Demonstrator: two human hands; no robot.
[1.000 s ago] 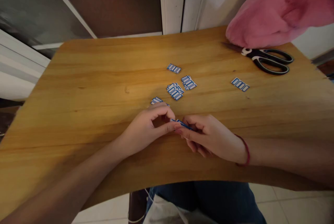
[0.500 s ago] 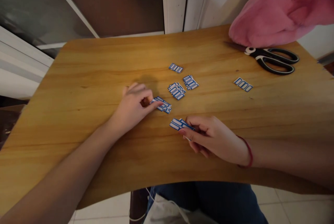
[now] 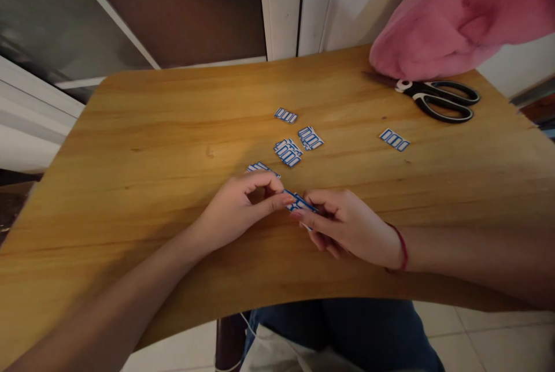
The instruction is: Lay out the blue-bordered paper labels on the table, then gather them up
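Small white paper pieces with blue-outlined boxes [image 3: 299, 204] are held in my right hand [image 3: 351, 224], pinched between thumb and fingers. My left hand [image 3: 238, 207] is closed, its thumb and forefinger pinching the left end of one of these pieces. The two hands nearly meet above the table. Just beyond my left hand lies a fanned pile of similar pieces [image 3: 259, 167], partly hidden by its fingers. Farther off are an overlapping pile [image 3: 288, 153], another small pile [image 3: 310, 138] and a flat piece [image 3: 285, 115].
One more piece [image 3: 394, 140] lies apart on the right of the wooden table [image 3: 130, 222]. Black-handled scissors [image 3: 433, 97] rest at the back right, beside a pink plush cloth [image 3: 433, 31]. A white-framed panel [image 3: 281, 8] stands behind the table.
My left hand has moved right, from the fanned pile to the pieces in my right hand, and now pinches one there. My right hand has stayed nearly in place. The view has shifted slightly.
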